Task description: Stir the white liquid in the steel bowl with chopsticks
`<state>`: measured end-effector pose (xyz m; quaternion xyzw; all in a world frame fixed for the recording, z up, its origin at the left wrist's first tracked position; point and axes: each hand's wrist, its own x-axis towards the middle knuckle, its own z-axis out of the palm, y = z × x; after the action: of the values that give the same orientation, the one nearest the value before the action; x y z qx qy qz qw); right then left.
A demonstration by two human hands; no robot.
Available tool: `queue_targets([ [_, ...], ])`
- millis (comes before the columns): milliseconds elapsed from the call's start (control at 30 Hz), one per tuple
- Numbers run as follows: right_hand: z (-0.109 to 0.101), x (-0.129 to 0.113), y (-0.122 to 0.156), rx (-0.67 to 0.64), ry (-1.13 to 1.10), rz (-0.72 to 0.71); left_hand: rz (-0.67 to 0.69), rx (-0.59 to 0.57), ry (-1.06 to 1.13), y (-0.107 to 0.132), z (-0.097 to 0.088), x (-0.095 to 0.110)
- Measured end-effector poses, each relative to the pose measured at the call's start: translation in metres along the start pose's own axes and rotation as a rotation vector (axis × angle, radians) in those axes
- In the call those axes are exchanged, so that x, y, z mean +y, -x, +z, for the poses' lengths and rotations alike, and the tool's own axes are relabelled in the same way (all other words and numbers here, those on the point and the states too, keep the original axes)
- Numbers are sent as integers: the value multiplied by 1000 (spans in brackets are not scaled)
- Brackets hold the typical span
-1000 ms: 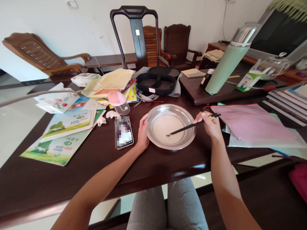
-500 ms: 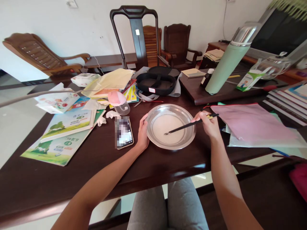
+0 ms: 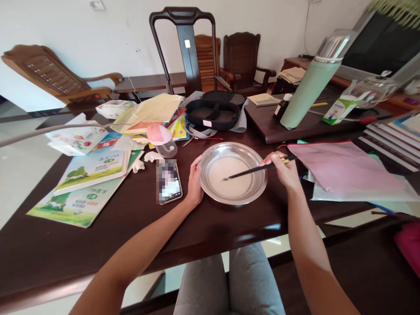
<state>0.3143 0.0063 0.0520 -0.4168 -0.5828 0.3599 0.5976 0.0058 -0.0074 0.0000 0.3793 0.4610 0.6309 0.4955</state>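
A round steel pan [image 3: 254, 190] with a thin white liquid in it sits on the dark wooden table [image 3: 210, 227] in front of me. My left hand [image 3: 194, 183] rests against the pan's left rim, fingers curled on the edge. My right hand [image 3: 285, 169] is closed on a pair of dark chopsticks [image 3: 252, 169], whose tips dip into the liquid left of the pan's middle.
A phone [image 3: 168, 181] lies left of the pan, with a pink-lidded cup [image 3: 161, 140], books [image 3: 95, 168] and papers beyond. A black case [image 3: 213, 114] lies behind the pan. At the right are a pink folder [image 3: 344, 168], stacked books and a green flask [image 3: 311, 83].
The chopstick tips have slid a little to the left and up across the liquid, and my right hand has shifted slightly with them. My left hand stays on the rim.
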Motion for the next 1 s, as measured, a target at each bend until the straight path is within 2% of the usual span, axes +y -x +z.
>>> queue_targets([
  [167,-8,8,-5,224,-56,-65,3,12,-3,0,0,0],
  [233,-9,8,-4,201,-71,-61,13,14,-6,-1,0,0],
  [333,-4,5,0,48,-46,-17,31,15,-5,-2,-1,-2],
  [400,-1,3,1,-8,-27,-12,35,11,0,-2,-1,-3],
  [467,-1,3,-1,35,-13,-32,36,9,7,-2,-1,-4],
  [600,-9,7,-5,232,-43,-89,41,18,5,-2,-1,-5],
  [667,-10,7,-5,225,-68,-89,37,21,6,-2,-1,-4],
  [833,-2,2,1,-13,-18,-14,10,20,24,-2,-1,-4],
  [900,-1,2,-1,21,3,-25,12,18,26,-2,-1,-4],
  [1000,-5,3,-4,202,-16,-67,16,7,11,-2,-2,-4],
])
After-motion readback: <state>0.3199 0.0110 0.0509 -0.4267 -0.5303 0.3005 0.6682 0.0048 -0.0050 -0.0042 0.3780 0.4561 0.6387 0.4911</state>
